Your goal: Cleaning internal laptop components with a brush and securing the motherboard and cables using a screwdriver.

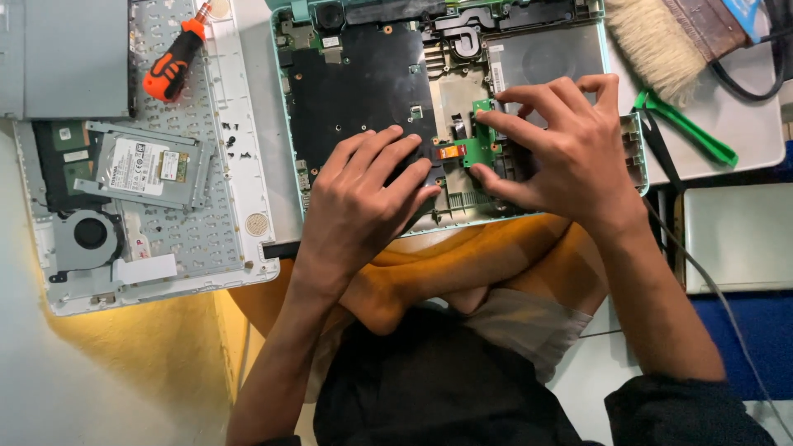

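Observation:
An opened laptop base with a pale green rim (289, 124) lies across my crossed legs, its black motherboard (363, 83) exposed. My right hand (562, 149) pinches a small green circuit board (477, 142) near the base's front right, thumb and fingers around its edges. An orange flat cable (450, 152) runs from that board toward the motherboard. My left hand (368, 194) rests flat on the motherboard's lower edge, fingertips close to the orange cable, holding nothing.
At left lies a white laptop cover (239, 190) carrying a hard drive (144, 165), a cooling fan (89, 233), loose screws and an orange-and-black screwdriver (173, 66). A brush (661, 37) and a green pry tool (686, 128) sit at upper right on a white surface.

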